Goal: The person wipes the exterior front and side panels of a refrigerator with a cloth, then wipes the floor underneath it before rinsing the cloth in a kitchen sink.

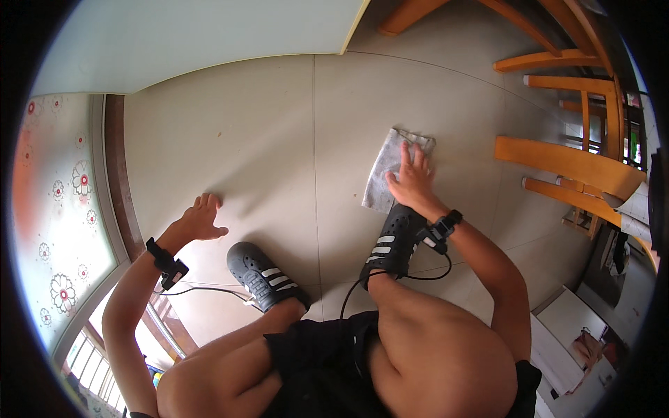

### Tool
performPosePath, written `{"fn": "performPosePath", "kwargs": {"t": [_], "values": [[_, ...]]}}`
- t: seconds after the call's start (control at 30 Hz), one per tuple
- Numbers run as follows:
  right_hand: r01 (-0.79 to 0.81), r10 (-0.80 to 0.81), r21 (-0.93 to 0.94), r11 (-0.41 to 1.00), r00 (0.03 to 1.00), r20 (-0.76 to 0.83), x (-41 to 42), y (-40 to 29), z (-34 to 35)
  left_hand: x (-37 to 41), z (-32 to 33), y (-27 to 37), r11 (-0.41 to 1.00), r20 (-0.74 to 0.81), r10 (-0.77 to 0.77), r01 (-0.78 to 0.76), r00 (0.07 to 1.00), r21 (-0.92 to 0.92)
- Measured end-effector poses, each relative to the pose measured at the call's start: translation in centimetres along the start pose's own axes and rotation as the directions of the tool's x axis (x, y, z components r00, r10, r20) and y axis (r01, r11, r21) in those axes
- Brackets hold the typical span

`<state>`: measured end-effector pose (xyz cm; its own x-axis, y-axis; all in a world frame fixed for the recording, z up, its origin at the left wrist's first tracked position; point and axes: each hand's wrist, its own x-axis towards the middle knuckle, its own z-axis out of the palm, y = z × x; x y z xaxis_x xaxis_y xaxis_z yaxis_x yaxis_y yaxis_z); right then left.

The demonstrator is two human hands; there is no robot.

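A folded grey-white cloth [377, 177] lies flat on the tiled floor [272, 136], right of the centre seam. On top of it rests my right hand [415, 180], palm down with the fingers spread, not closed around the fabric. My left hand [201, 219] is near the floor at the left, thumb apart from the fingers, holding nothing. Whether its fingertips touch the tiles is unclear. Both wrists carry black strapped devices with cables. My right shoe [394, 240], a black clog with white stripes, is just behind the cloth. The matching left shoe [264, 274] is close to my left hand.
Orange wooden chair legs [554, 157] stand along the right side. A pale panel [209, 36] overhangs the floor at the top left. At the left is a flower-patterned glass panel [68, 209] with a brown sill [119, 172]. A black cable [350, 292] runs by my right ankle.
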<state>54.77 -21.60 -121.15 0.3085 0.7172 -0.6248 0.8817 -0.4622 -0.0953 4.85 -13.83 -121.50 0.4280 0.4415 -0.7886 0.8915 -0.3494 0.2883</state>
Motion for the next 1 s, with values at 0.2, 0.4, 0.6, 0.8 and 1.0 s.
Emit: {"fn": "performPosePath", "kwargs": {"t": [0.2,0.4,0.6,0.8,1.0], "values": [[0.526,-0.565,-0.211,0.824,0.787,-0.247,0.9,2.7,1.0,0.3,-0.9,0.4,1.000,0.048,-0.016,0.017,0.999,-0.020],[0.446,-0.479,-0.181,0.877,0.844,-0.241,0.4,-0.8,4.3,0.4,-0.8,0.8,0.999,0.048,-0.048,0.048,0.998,0.007],[0.339,-0.360,-0.122,0.933,0.899,-0.249,-1.0,-3.9,6.5,0.2,-0.7,1.0,1.000,-0.003,-0.024,0.024,1.000,0.021],[0.238,-0.229,-0.014,0.971,0.913,-0.337,1.8,-6.8,5.7,-0.3,-0.7,1.9,0.999,-0.060,-0.043,0.045,0.997,0.031],[0.323,-0.347,-0.128,0.938,0.877,-0.332,8.8,-8.8,1.1,-0.6,-0.8,1.3,0.999,-0.126,0.043,-0.047,0.991,-0.023]]}}
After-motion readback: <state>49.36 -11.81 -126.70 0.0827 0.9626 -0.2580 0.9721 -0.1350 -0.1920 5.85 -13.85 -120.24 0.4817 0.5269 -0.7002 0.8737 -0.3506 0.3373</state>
